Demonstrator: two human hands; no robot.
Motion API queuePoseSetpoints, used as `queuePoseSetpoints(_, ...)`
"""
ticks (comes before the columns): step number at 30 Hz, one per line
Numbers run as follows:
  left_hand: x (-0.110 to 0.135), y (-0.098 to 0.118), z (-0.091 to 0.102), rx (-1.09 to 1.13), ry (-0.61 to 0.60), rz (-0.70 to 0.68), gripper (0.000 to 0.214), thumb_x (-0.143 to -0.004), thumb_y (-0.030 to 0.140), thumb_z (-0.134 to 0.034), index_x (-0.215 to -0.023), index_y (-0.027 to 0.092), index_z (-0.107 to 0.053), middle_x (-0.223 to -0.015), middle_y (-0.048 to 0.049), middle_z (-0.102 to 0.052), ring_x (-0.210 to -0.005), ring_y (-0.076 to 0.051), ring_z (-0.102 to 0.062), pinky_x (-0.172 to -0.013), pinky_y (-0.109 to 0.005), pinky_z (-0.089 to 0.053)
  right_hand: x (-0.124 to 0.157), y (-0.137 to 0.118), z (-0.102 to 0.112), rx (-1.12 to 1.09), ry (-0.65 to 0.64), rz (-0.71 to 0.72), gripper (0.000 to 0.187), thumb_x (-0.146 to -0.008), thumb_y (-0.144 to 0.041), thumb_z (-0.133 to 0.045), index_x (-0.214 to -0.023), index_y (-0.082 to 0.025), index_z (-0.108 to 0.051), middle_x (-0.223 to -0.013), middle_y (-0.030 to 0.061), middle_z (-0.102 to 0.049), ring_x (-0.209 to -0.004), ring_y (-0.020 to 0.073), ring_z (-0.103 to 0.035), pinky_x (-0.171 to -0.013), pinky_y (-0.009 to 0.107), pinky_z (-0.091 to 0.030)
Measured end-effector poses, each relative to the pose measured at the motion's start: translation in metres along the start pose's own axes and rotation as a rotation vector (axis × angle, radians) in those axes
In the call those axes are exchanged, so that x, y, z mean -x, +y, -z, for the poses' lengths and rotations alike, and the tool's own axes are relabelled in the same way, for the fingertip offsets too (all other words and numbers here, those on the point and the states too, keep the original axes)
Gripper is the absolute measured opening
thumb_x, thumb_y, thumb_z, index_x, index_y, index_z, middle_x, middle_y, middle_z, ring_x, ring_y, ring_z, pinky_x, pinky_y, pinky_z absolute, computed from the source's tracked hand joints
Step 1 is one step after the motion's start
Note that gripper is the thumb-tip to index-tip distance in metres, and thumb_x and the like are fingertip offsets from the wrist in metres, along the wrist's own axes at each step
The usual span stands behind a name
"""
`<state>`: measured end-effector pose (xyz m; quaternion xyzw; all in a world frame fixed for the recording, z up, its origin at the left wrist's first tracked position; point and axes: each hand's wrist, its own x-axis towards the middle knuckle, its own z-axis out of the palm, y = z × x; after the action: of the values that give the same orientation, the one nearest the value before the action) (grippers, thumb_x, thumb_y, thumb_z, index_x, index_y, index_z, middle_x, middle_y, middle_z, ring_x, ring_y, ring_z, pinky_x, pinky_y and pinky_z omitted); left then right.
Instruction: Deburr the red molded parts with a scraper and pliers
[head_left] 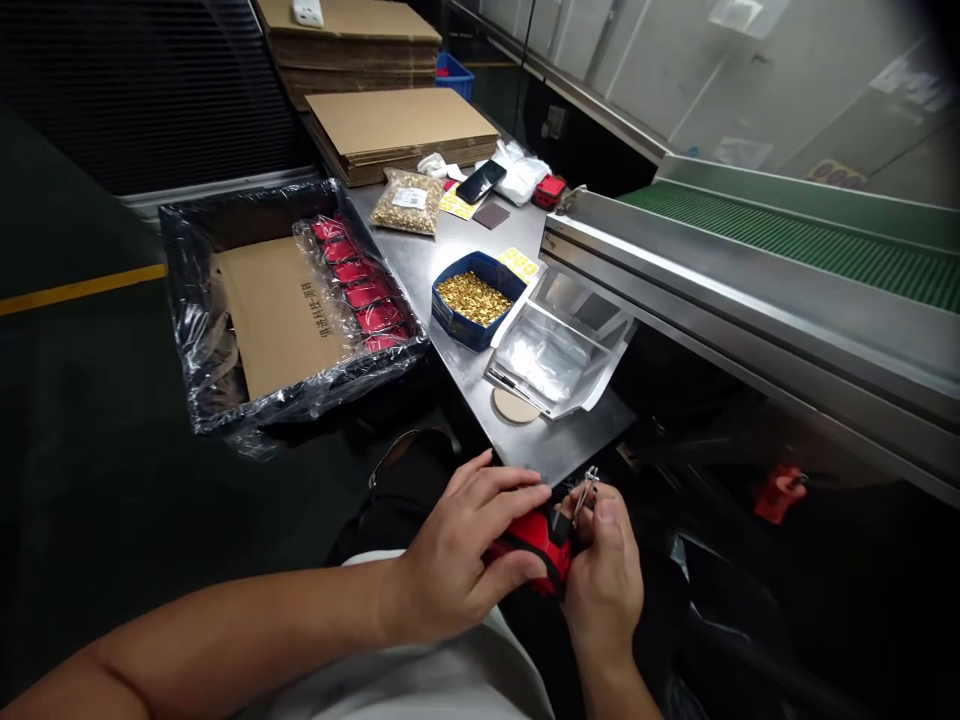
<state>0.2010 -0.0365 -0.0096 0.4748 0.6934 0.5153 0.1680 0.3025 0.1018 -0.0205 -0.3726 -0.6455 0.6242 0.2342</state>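
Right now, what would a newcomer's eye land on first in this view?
Probably the blue tub of gold pieces on the metal table. Next, the red pouches lined up in the plastic-lined box to the table's left, then the single red pouch between the hands, low in view.

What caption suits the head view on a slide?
Left hand on a red-and-black item, right hand gripping a metal piece, beside a metal table with a blue tub of golden pieces.
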Motion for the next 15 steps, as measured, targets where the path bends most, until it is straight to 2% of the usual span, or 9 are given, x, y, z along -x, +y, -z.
queuePoseSetpoints(3,-0.005,0.003,0.002,0.071,-0.047,-0.013,0.05,-0.092,0.043,-0.061,-0.136,0.021,-0.051,-0.124,-0.009,-0.06,-0.118,-0.022,-0.055,-0.118,-0.042,-0.026,0.001,-0.006,0.004,0.027,-0.039,0.0,0.038,-0.097,-0.054,-0.037,-0.091,-0.021,-0.055,-0.077,-0.0008,-0.054,-0.069,0.013,-0.049,-0.066,0.027,-0.042)
queuePoseSetpoints(7,-0.009,0.006,0.005,0.257,-0.122,0.125,0.056,-0.085,0.032,-0.069,-0.137,0.02,-0.052,-0.12,-0.01,-0.057,-0.104,-0.021,-0.057,-0.094,-0.034,-0.048,-0.002,-0.013,0.009,0.087,-0.114,-0.022,0.037,-0.097,-0.054,-0.038,-0.087,-0.021,-0.054,-0.074,-0.0021,-0.049,-0.067,0.0118,-0.046,-0.063,0.026,-0.041)
queuePoseSetpoints(11,-0.011,0.014,-0.001,0.301,-0.117,0.274,0.047,-0.078,0.026,-0.069,-0.123,0.019,-0.059,-0.108,-0.0072,-0.056,-0.092,-0.02,-0.057,-0.083,-0.032,-0.049,-0.006,-0.02,0.012,0.196,-0.169,-0.027,0.037,-0.096,-0.055,-0.04,-0.083,-0.022,-0.051,-0.07,-0.0022,-0.05,-0.065,0.0127,-0.048,-0.061,0.026,-0.042)
queuePoseSetpoints(15,-0.014,0.017,-0.004,0.233,-0.141,0.371,0.037,-0.076,0.037,-0.078,-0.105,0.019,-0.062,-0.096,-0.0044,-0.057,-0.082,-0.018,-0.055,-0.073,-0.029,-0.047,-0.006,-0.027,0.014,0.304,-0.211,-0.024,0.036,-0.095,-0.055,-0.04,-0.083,-0.022,-0.05,-0.067,-0.0026,-0.052,-0.062,0.0132,-0.051,-0.056,0.026,-0.041)
